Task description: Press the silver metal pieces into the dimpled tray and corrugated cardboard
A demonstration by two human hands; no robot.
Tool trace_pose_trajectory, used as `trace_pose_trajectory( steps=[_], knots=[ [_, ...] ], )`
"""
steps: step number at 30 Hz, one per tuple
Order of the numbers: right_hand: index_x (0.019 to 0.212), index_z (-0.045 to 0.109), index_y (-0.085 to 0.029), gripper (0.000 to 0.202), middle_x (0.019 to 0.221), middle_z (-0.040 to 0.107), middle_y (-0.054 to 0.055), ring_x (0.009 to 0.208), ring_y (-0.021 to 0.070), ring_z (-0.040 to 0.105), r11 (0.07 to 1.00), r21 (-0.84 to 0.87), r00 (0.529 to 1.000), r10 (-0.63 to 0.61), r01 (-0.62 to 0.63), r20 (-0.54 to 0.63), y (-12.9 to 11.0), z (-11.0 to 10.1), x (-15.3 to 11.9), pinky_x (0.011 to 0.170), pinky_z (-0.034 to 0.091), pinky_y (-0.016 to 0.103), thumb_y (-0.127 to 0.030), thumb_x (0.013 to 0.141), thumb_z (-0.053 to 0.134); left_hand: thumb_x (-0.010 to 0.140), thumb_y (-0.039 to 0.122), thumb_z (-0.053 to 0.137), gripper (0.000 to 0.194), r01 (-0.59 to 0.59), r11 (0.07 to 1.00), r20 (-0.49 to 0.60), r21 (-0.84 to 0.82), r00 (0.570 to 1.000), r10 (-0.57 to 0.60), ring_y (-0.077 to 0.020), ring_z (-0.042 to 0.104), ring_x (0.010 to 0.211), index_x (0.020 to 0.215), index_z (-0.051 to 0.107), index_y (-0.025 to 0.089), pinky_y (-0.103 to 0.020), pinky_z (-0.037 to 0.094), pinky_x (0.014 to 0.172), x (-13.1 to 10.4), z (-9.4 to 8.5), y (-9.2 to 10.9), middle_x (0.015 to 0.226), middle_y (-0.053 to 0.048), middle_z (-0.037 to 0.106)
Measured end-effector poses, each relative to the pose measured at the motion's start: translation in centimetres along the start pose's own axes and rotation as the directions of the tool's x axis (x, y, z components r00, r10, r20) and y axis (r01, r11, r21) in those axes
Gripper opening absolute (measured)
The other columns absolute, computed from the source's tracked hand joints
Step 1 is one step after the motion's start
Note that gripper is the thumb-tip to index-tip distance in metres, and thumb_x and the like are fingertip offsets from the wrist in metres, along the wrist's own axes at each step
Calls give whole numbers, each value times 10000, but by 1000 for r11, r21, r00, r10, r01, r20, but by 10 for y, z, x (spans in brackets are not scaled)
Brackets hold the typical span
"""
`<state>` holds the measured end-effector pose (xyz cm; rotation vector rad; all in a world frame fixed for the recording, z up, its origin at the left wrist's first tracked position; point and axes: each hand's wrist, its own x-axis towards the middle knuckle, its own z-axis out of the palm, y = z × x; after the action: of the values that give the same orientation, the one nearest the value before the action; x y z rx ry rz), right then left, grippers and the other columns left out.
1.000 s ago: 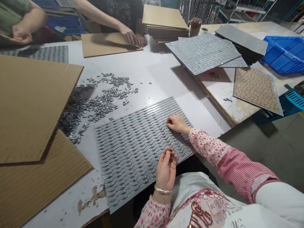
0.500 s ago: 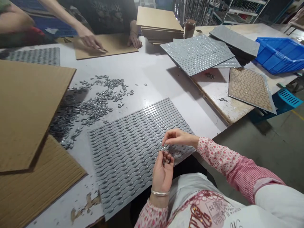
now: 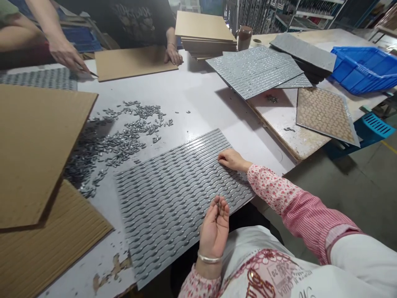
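Ridges (image 3: pixel 155 215) in wavy rows covered the flat, rectangular grey sheet (image 3: pixel 176 186) on the white tabletop (image 3: pixel 201 95), beside a scattered heap of small, shiny dark-grey oval pieces (image 3: pixel 83 157). The right hand (image 3: pixel 231 160) had its fingers bunched at the sheet's right part, while the left hand (image 3: pixel 214 231), palm up, had its fingers curled by the near edge; whether either pinched a piece could not be told.

Right hand (image 3: pixel 231 159): from beside left hand (image 3: pixel 214 234) back over patterned panel (image 3: pixel 167 198), near right edge | co-worker's hand (image 3: pixel 65 53): across cardboard sheet (image 3: pixel 136 62), past left edge
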<state>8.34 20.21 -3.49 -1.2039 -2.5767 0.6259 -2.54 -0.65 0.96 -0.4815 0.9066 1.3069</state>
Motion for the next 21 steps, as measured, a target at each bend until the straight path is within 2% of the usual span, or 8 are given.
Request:
trace_pose_trajectory(
  steps=[5,8,10,12,13,15,18,21],
  knots=[
    [770,640,-139,69,775,618,43,764,149,501,1000,2,999,15,-15,-29,-2,-1,1,776,363,278,-156,776,574,860,29,413,222,-51,998,-12,32,999,51,-104,662,743,833,620,105,-192,562,654,0,0,-2,902,-95,691],
    [765,627,-133,69,730,596,21,711,125,499,976,214,999,35,-31,-11,-16,-7,-13,706,380,250,-189,777,588,834,26,467,193,-85,995,-5,50,996,85,-86,648,702,846,631,125,-170,550,608,-1,1,-2,860,-58,686],
    [803,624,-132,143,718,591,7,666,106,503,892,452,989,-44,-23,139,-31,-14,-28,634,386,221,-267,805,578,822,28,494,187,-120,990,10,67,993,120,-68,628,664,858,640,140,-162,540,605,-1,1,-2,799,-28,672],
    [859,621,-133,215,741,597,2,658,96,512,764,644,935,-198,-41,295,-46,-20,-45,600,394,204,-339,813,578,809,27,518,179,-148,985,11,83,989,148,-56,610,637,846,643,149,-156,531,609,-1,1,-2,754,-8,654],
    [877,619,-135,233,759,601,3,673,96,520,707,705,905,-264,-55,335,-52,-21,-52,608,404,203,-355,805,591,801,27,530,173,-158,983,8,91,987,158,-56,607,635,835,644,153,-153,527,607,0,1,-2,747,-4,649],
    [885,615,-136,233,786,604,4,712,100,533,628,775,886,-317,-72,339,-62,-22,-64,643,420,207,-348,786,621,788,27,549,163,-173,980,1,97,985,174,-59,608,643,815,643,157,-153,524,606,1,1,-2,749,2,645],
    [858,610,-131,193,769,596,1,711,96,531,564,821,911,-292,-83,293,-70,-18,-73,645,420,207,-310,789,617,785,21,550,165,-186,978,-1,95,982,187,-63,614,666,806,647,152,-160,529,630,2,2,-3,776,0,649],
    [836,597,-132,160,773,602,4,705,93,533,504,855,945,-200,-126,258,-69,-15,-72,639,416,207,-283,787,607,812,34,516,197,-187,979,28,83,982,186,-81,629,760,890,656,149,-181,536,692,3,4,-2,879,-37,664]
  ],
)
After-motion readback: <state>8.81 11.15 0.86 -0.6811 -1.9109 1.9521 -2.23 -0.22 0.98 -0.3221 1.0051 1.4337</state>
